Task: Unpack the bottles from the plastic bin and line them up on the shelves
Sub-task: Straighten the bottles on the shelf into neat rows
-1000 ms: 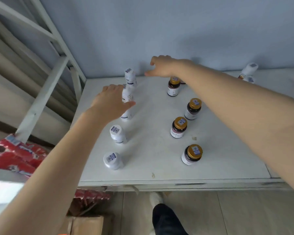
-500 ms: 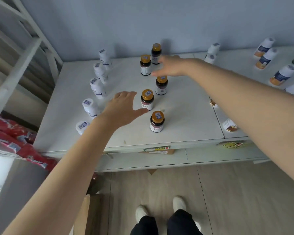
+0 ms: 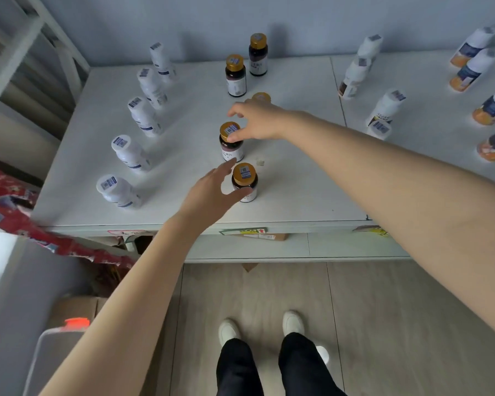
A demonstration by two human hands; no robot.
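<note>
Gold-capped bottles (image 3: 245, 181) number five; left-row white bottles (image 3: 145, 115), five.

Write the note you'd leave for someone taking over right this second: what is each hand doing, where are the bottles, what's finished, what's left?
Left hand: open, fingers beside the nearest brown bottle, thumb across its front.
Right hand: curled over the next brown bottle, thumb on its cap; grip unclear.
Done: five brown bottles in one row and five white bottles in a row to their left, all upright on the shelf. More bottles stand on the section to the right.
Left: probably straightening the brown row. The plastic bin at lower left hides its contents, so check it.
</note>
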